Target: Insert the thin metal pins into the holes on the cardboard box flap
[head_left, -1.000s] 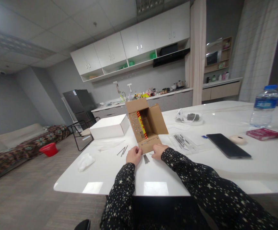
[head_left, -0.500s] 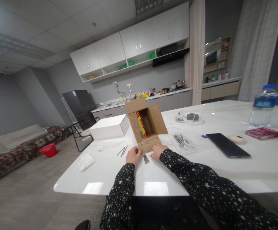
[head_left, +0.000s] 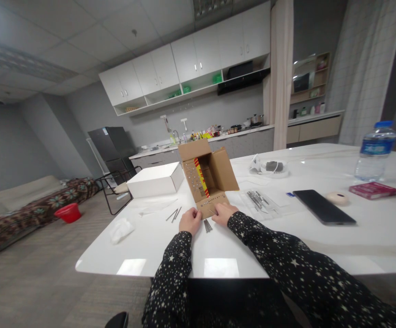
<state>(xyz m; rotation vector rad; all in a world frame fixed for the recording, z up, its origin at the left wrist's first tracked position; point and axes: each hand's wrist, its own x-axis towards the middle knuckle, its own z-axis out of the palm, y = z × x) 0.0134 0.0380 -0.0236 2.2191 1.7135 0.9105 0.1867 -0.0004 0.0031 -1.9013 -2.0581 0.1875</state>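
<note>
A brown cardboard box (head_left: 204, 175) stands on the table with its flaps open, its opening toward me. Small metallic dots stud its left flap and its front flap (head_left: 214, 200). My left hand (head_left: 190, 220) is curled at the left edge of the front flap, its fingers closed on it. At the flap's right side, my right hand (head_left: 224, 213) pinches a thin nail-like metal piece (head_left: 213, 212), its tip over the cardboard. Several dark nails (head_left: 208, 225) lie between my hands on the table. More nails (head_left: 175, 214) lie left of my left hand.
A white box (head_left: 155, 180) and crumpled tissue (head_left: 121, 230) are on the left. To the right are a clear bag of metal pieces (head_left: 258, 201), a phone (head_left: 322, 207), a round beige case (head_left: 337, 197), a pink box (head_left: 373, 189), a water bottle (head_left: 375, 152) and a white cable coil (head_left: 275, 168).
My right hand has shifted slightly up and left over the front flap. A thin metal piece now shows at its fingertips. My left hand has hardly moved.
</note>
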